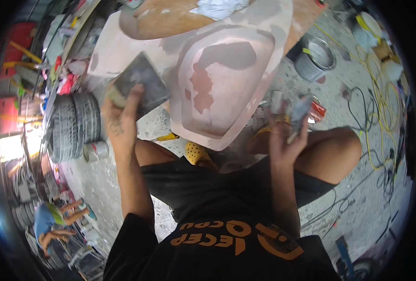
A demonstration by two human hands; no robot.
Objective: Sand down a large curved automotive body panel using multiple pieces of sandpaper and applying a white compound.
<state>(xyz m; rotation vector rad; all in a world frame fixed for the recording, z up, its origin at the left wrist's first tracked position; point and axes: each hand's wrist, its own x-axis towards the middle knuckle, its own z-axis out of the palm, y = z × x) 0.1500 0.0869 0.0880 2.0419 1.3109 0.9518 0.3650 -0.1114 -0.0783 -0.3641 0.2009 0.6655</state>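
My left hand (123,105) grips a dark, square flat plate (152,89), its thumb pressed on the upper face and pale smears across it. In front of me stands a large pinkish moulded panel (269,51) with a recessed middle, patched in grey and dull red. My right hand (283,145), partly blurred, is to the right of the panel's lower end, apart from it. Its fingers are closed around a small flat grey scraper (301,110), whose exact shape is smeared. A yellow-handled tool (167,137) lies on the floor between my left forearm and the panel.
Stacked tyres (74,126) and a small tin (95,152) stand at left. A large metal can (314,61) and a red tin (316,111) are at right, near tangled yellow cable (381,103). Another person (53,222) is at the lower left. A yellow clog (197,153) shows below the panel.
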